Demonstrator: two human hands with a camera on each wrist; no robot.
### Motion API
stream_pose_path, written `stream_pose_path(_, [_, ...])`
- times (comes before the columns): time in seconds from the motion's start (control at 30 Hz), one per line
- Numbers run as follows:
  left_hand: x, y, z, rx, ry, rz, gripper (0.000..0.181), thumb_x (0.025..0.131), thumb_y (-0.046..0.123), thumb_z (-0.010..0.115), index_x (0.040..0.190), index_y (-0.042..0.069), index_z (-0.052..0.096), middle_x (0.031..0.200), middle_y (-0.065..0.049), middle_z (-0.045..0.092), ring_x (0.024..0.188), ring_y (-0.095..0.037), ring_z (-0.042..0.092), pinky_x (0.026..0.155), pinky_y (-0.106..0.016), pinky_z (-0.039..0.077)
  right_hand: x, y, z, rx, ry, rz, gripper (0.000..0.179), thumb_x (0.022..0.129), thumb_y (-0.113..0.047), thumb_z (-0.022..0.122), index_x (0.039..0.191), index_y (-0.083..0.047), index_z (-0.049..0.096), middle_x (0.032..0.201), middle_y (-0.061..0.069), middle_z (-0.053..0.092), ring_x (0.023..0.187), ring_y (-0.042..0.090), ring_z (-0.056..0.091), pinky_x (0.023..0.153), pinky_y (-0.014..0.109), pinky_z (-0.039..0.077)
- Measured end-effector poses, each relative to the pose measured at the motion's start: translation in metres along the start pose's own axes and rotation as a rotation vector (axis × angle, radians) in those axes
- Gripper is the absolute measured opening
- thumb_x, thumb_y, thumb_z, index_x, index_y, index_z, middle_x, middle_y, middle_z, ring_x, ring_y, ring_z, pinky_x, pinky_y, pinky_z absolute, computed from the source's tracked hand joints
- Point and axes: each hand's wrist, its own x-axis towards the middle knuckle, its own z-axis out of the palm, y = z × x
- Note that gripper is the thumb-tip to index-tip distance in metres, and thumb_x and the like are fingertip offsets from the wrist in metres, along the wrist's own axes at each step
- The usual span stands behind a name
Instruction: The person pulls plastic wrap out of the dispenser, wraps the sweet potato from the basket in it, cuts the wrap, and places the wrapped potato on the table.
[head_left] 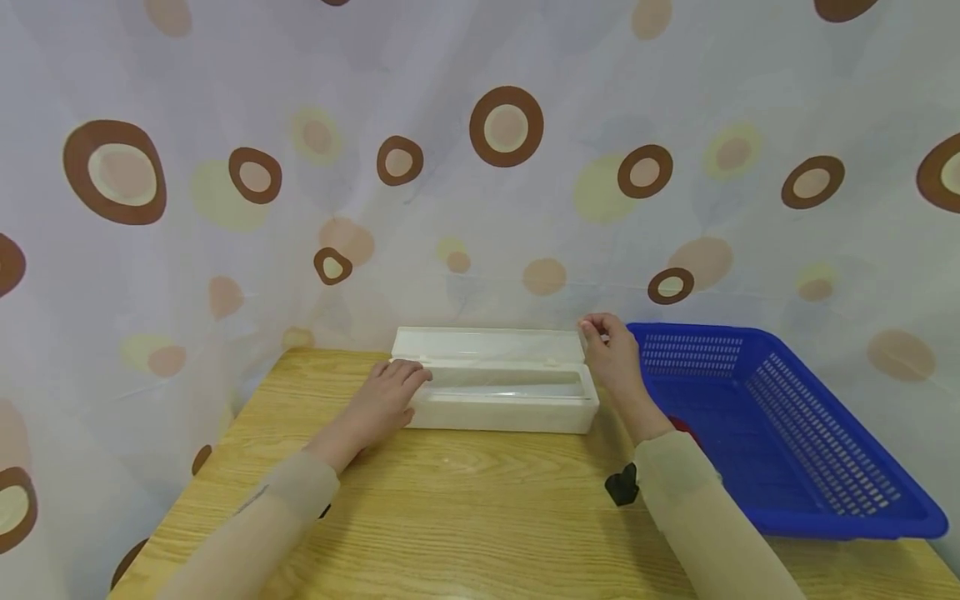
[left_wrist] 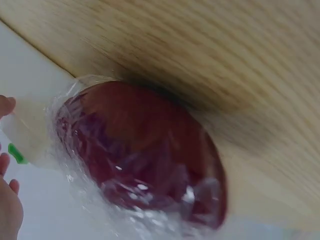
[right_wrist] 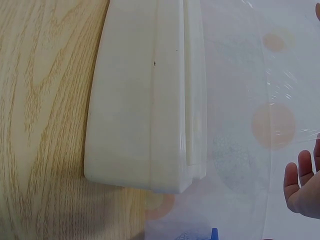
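Loosely bent fingers of the left hand (head_left: 382,404) lie over the left end of a long rectangular box of white plastic (head_left: 502,418), without clasping it. At the box's opposite end is the right hand (head_left: 613,360); its thumb and forefinger come together just beside the raised corner, but I cannot tell whether something thin is pinched between them.

Behind everything hangs a pale sheet curtain (head_left: 450,50), printed with brown rings and with yellow and peach spots. Before it stands a light brown table of grained wood (head_left: 450,517). On its right side is a wide rectangular basket of blue perforated plastic (head_left: 862,527), near the right hand. Two beige cloth sleeves (head_left: 262,517) cover the forearms. The box stands on the table near the curtain, between the hands, and its flat white plastic lid (head_left: 487,343) is lifted at the back. Inside the box there is a long, pale, shiny thing (head_left: 510,390).

From the left wrist, one sees very close a dark red oval object (left_wrist: 145,150), partly covered by crumpled transparent film (left_wrist: 150,220); whether it touches the wood, I cannot tell. Next to the right sleeve is a small black piece (head_left: 621,485). A bright red thing (head_left: 684,429) shows at the basket's near left side, mostly hidden by the arm. Smallest is a green patch (left_wrist: 16,153), near the left fingers.
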Motion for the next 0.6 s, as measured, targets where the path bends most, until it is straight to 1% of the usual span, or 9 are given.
stream_pose_path(0.07, [0.0037, 0.0018, 0.0004, 0.001, -0.012, 0.0, 0.056, 0.079, 0.015, 0.075, 0.128, 0.011, 0.048, 0.123, -0.004, 0.051, 0.116, -0.023, 0.046, 0.098, -0.046, 0.034, 0.0, 0.0004, -0.0009, -0.003, 0.001, 0.001, 0.027, 0.099, -0.023, 0.049, 0.108, 0.0, 0.06, 0.099, 0.015, 0.059, 0.08, 0.017, 0.05, 0.07, 0.024, 0.041])
stream_pose_path(0.17, [0.0062, 0.0032, 0.0013, -0.03, -0.023, -0.018, 0.054, 0.081, 0.019, 0.074, 0.128, 0.012, 0.049, 0.118, -0.003, 0.055, 0.111, -0.022, 0.049, 0.099, -0.046, 0.033, 0.0003, 0.0014, -0.0008, -0.009, -0.007, -0.003, 0.027, 0.099, -0.023, 0.049, 0.109, -0.001, 0.06, 0.1, 0.015, 0.06, 0.081, 0.018, 0.051, 0.071, 0.025, 0.042])
stream_pose_path(0.3, [0.0076, 0.0037, 0.0026, -0.077, -0.007, -0.035, 0.049, 0.085, 0.028, 0.071, 0.126, 0.012, 0.051, 0.111, -0.003, 0.06, 0.107, -0.02, 0.052, 0.099, -0.046, 0.032, 0.0005, 0.0015, -0.0011, -0.011, -0.016, -0.014, 0.029, 0.099, -0.024, 0.048, 0.11, 0.0, 0.06, 0.101, 0.017, 0.06, 0.084, 0.018, 0.051, 0.071, 0.024, 0.042])
stream_pose_path(0.37, [0.0082, 0.0044, 0.0026, -0.095, 0.011, -0.036, 0.047, 0.087, 0.032, 0.068, 0.125, 0.011, 0.052, 0.108, -0.002, 0.061, 0.104, -0.02, 0.053, 0.099, -0.047, 0.032, 0.0007, 0.0014, -0.0012, -0.016, -0.011, -0.015, 0.028, 0.099, -0.023, 0.048, 0.109, 0.0, 0.06, 0.099, 0.016, 0.06, 0.082, 0.018, 0.051, 0.07, 0.023, 0.042])
stream_pose_path(0.43, [0.0087, 0.0054, 0.003, -0.092, 0.035, -0.03, 0.044, 0.089, 0.035, 0.065, 0.124, 0.011, 0.053, 0.103, 0.0, 0.063, 0.101, -0.019, 0.055, 0.099, -0.046, 0.033, 0.0005, 0.0015, -0.0012, -0.019, -0.005, -0.016, 0.028, 0.099, -0.023, 0.048, 0.109, -0.001, 0.06, 0.099, 0.016, 0.06, 0.082, 0.018, 0.051, 0.07, 0.023, 0.042])
stream_pose_path(0.5, [0.0094, 0.0063, 0.0035, -0.071, 0.064, -0.018, 0.04, 0.09, 0.034, 0.064, 0.122, 0.012, 0.054, 0.099, 0.002, 0.064, 0.098, -0.018, 0.056, 0.097, -0.046, 0.034, 0.0002, 0.0016, -0.0012, -0.019, -0.004, -0.011, 0.027, 0.099, -0.023, 0.048, 0.109, -0.001, 0.06, 0.099, 0.015, 0.06, 0.083, 0.019, 0.051, 0.07, 0.024, 0.042])
stream_pose_path(0.6, [0.01, 0.0074, 0.0038, -0.032, 0.129, 0.0, 0.032, 0.091, 0.028, 0.064, 0.118, 0.012, 0.056, 0.094, 0.003, 0.066, 0.091, -0.016, 0.059, 0.093, -0.044, 0.039, -0.0005, 0.0014, -0.0015, -0.016, -0.01, -0.003, 0.028, 0.1, -0.024, 0.047, 0.111, -0.001, 0.059, 0.101, 0.015, 0.06, 0.085, 0.019, 0.051, 0.072, 0.027, 0.043])
